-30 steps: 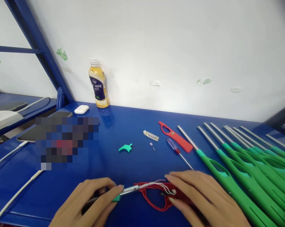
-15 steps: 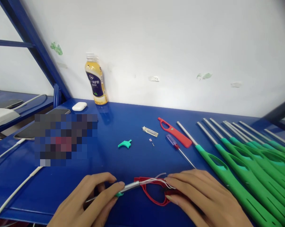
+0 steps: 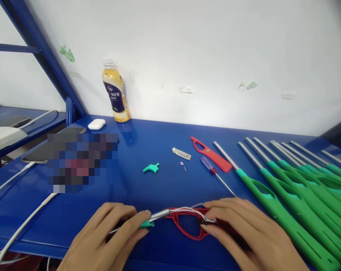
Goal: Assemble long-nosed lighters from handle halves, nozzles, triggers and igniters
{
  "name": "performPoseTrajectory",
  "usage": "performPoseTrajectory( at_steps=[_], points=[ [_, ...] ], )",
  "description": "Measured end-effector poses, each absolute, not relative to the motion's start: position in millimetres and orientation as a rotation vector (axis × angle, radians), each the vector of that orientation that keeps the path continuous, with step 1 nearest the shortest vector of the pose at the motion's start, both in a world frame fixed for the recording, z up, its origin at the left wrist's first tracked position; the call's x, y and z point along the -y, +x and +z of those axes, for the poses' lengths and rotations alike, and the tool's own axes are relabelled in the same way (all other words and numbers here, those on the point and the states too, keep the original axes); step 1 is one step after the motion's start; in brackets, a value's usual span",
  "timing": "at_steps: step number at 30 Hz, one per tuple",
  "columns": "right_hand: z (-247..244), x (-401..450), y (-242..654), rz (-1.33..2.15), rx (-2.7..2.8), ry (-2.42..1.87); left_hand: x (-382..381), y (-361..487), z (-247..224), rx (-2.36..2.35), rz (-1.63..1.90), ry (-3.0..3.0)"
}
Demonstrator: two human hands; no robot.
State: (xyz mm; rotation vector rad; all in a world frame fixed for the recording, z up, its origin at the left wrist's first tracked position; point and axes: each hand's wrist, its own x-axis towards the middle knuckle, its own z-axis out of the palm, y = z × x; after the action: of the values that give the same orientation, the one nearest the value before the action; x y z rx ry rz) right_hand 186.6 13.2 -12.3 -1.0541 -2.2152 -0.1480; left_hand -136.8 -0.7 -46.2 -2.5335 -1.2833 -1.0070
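Close to the table's front edge, my left hand [image 3: 110,235] pinches a metal tube [image 3: 159,215] with a teal collar [image 3: 147,224] at its left end. White wires [image 3: 187,209] and a thin clear tube run from it toward my right hand [image 3: 243,233]. That hand is closed on the right end of an open red casing half [image 3: 191,235], with the wire ends at its fingertips. Farther back lie a teal trigger piece [image 3: 151,168], a clear plastic part [image 3: 181,153], a tiny screw [image 3: 185,169] and a screwdriver [image 3: 215,171].
A red cover half [image 3: 215,160] lies near several green lighters [image 3: 289,222] on the right. At the left are a phone [image 3: 40,150], white cables [image 3: 26,226], a white case [image 3: 97,124] and a yellow bottle [image 3: 116,94]. A white wall [image 3: 201,49] stands behind.
The view has shifted slightly. Both hands keep their hold, and the metal tube now sits a little farther right with its right end against the casing's left tip.
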Motion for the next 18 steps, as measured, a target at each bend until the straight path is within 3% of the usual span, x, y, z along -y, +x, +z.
performPoseTrajectory(
  at_steps=[18],
  points=[
    [-11.3, -8.0, 191.2, -0.235, 2.166, -0.988, -4.4, -141.5, -47.8, 1.301, -0.828, -2.632]
  ],
)
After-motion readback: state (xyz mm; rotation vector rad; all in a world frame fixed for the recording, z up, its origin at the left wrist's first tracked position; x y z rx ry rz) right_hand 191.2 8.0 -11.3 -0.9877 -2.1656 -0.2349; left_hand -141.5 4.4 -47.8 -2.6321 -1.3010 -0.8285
